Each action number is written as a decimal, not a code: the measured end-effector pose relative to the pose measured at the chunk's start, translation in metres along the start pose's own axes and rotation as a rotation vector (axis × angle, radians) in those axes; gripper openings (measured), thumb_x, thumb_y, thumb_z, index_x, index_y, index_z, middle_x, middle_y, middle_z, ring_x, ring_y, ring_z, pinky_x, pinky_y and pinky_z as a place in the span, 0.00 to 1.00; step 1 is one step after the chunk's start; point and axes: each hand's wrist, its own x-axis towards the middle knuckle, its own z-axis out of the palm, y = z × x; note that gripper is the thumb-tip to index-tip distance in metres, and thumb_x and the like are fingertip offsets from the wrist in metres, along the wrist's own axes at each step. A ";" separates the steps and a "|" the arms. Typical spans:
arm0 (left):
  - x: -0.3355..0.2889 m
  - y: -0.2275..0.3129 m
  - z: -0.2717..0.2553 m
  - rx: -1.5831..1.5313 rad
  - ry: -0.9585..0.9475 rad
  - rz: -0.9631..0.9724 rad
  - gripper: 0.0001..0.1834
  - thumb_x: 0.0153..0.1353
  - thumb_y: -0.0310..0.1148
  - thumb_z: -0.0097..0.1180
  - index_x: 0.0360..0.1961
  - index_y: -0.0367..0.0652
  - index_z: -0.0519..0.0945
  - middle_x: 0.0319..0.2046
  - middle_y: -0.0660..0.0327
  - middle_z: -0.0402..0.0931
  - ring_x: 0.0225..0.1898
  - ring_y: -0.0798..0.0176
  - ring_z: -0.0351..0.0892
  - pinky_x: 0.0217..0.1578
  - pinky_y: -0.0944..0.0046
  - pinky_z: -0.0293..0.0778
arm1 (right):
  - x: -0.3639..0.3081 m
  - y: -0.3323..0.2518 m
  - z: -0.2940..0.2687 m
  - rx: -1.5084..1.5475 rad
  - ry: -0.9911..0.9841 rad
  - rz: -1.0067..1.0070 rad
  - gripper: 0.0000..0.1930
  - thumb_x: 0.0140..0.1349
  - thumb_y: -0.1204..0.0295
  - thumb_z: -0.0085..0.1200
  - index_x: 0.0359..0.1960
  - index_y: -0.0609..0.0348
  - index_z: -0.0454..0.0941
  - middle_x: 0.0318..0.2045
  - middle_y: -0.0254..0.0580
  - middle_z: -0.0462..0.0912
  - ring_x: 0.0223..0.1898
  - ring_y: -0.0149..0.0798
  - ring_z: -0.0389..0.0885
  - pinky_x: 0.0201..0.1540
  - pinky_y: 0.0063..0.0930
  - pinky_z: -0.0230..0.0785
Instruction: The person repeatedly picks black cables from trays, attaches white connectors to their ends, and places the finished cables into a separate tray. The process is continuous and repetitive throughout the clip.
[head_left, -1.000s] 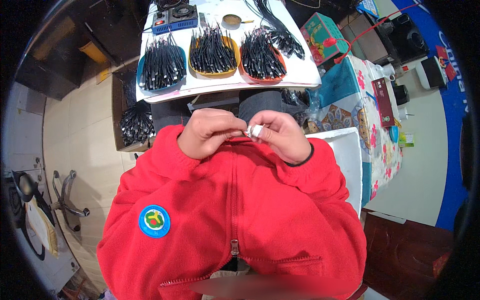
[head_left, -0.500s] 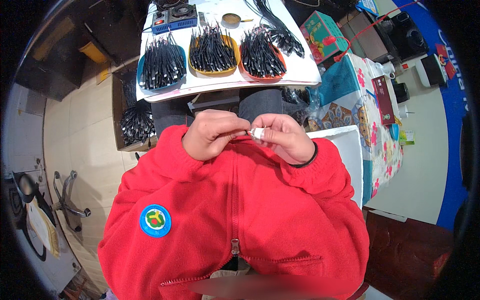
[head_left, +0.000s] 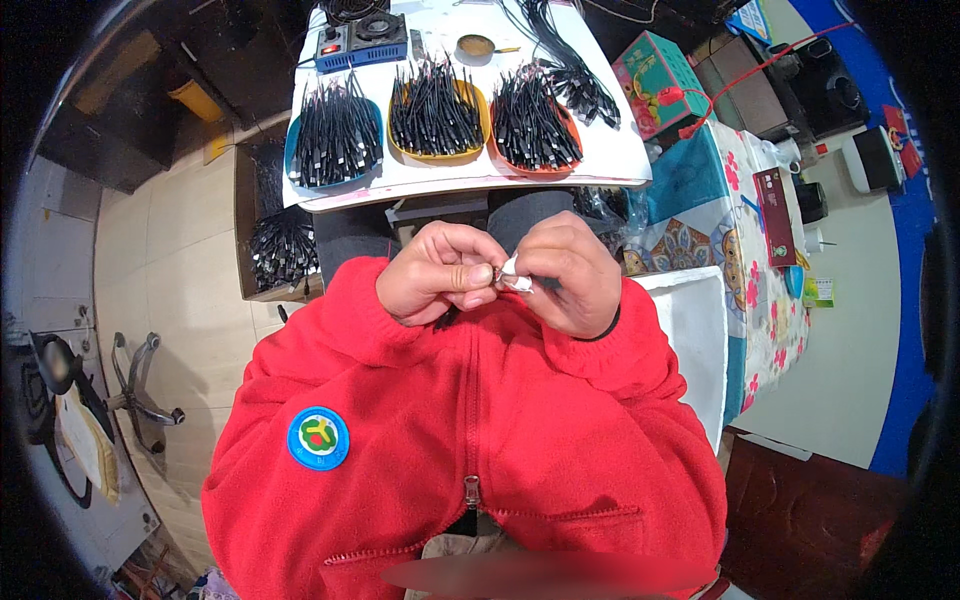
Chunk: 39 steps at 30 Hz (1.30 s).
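In front of my chest, both hands meet fingertip to fingertip. My left hand [head_left: 440, 272] is closed in a pinch on a thin black cable [head_left: 446, 319], part of which shows below the palm. My right hand [head_left: 572, 272] is also closed, its thumb and forefinger tips at the cable's small end. White wrapping [head_left: 517, 284], which looks like tape, shows at those right fingertips. The fingers hide most of the cable's end. Beyond my hands, black cables with plugs fill a blue tray [head_left: 289, 165], a yellow tray [head_left: 440, 156] and an orange tray [head_left: 540, 169].
The trays stand on a white table [head_left: 420, 180]. Behind them are a blue heating device [head_left: 362, 45], a small round pan [head_left: 475, 46] and loose cables [head_left: 580, 92]. A carton [head_left: 243, 225] with more cables is at left. A white foam box [head_left: 690, 280] sits at right.
My left thumb now lies across the top of the pinch. The right hand has rolled over, its knuckles raised. The whole view has shifted slightly.
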 end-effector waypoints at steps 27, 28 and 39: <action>0.088 0.152 0.076 0.666 0.345 0.047 0.06 0.61 0.22 0.51 0.40 0.32 0.74 0.27 0.59 0.79 0.27 0.73 0.76 0.28 0.77 0.70 | 0.045 0.087 0.069 1.447 -0.233 0.547 0.31 0.68 0.47 0.36 0.60 0.60 0.61 0.56 0.38 0.66 0.55 0.32 0.64 0.57 0.29 0.58; 0.106 0.157 0.068 0.950 0.441 0.157 0.06 0.60 0.25 0.54 0.37 0.32 0.74 0.26 0.59 0.79 0.26 0.73 0.76 0.27 0.77 0.69 | 0.043 0.089 0.081 1.526 -0.299 0.416 0.30 0.69 0.47 0.31 0.57 0.62 0.62 0.50 0.41 0.71 0.52 0.33 0.68 0.56 0.30 0.59; 0.246 0.191 -0.131 2.416 0.081 -0.082 0.05 0.53 0.23 0.53 0.30 0.36 0.80 0.27 0.45 0.78 0.32 0.44 0.79 0.33 0.54 0.74 | 0.001 0.137 0.138 2.070 -0.339 0.635 0.28 0.71 0.49 0.27 0.55 0.63 0.62 0.45 0.48 0.75 0.47 0.37 0.74 0.53 0.31 0.64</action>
